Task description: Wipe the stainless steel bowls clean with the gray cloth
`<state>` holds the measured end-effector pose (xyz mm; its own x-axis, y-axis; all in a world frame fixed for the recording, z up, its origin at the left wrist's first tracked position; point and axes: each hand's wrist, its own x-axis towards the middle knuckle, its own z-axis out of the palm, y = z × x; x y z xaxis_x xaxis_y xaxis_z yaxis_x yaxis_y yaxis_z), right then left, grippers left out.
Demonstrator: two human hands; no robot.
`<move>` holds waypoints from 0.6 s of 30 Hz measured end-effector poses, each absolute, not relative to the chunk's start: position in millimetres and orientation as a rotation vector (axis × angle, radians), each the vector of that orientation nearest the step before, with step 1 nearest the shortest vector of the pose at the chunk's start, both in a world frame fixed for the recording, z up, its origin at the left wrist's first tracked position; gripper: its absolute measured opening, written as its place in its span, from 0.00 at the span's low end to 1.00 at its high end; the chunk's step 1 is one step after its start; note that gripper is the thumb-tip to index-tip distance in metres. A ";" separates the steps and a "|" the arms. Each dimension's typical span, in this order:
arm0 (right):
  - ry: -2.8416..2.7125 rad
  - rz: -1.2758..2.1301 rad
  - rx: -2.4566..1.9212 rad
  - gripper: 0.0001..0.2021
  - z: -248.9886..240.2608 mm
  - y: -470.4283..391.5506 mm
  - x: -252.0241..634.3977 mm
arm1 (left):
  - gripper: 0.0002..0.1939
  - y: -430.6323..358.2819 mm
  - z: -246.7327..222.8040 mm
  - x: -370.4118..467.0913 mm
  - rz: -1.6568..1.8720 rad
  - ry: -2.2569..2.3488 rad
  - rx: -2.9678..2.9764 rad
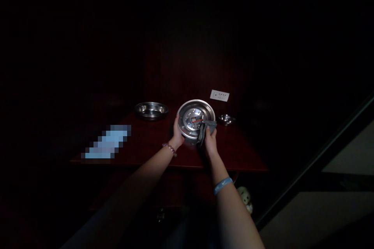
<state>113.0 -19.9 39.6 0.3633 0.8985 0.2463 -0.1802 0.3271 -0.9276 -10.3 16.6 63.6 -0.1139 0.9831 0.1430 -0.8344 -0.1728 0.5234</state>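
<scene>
Above the dark red desk, a shiny steel basin (187, 109) is tilted so that its inside faces me. A small label (196, 120) with dark and orange parts shows on its bottom. My left hand (177, 134) is closed on the basin's left rim, the fingers hidden behind it. A grey cloth (210, 126) is bunched in my right hand (210, 142), which presses it against the lower right of the basin. The cloth covers part of the rim there.
On the desk (140, 148), another steel basin (151, 116) stands at the left and a small steel bowl (226, 120) at the right. A blurred-out bright blue panel (108, 144) lies at front left. A white wall socket (219, 95) is behind. Surroundings are very dark.
</scene>
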 end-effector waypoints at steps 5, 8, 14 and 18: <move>-0.771 0.920 -1.054 0.18 32.8 -19.1 115.8 | 0.18 13.5 65.8 -7.8 1.654 0.406 0.559; -0.700 1.090 -1.056 0.15 34.4 -22.3 119.9 | 0.19 13.1 65.3 -7.7 1.657 0.405 0.573; -0.698 1.301 -1.110 0.09 36.7 -30.8 126.9 | 0.18 10.7 64.7 -7.3 1.578 0.370 0.611; -0.666 1.299 -1.117 0.09 37.4 -31.0 126.1 | 0.17 10.2 65.9 -6.3 1.573 0.406 0.600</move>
<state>126.1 -31.0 37.4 0.2024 0.9600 -0.1934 -0.4030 -0.0983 -0.9099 -6.3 10.2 65.9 -0.0211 0.9908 0.1338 -0.8026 -0.0965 0.5886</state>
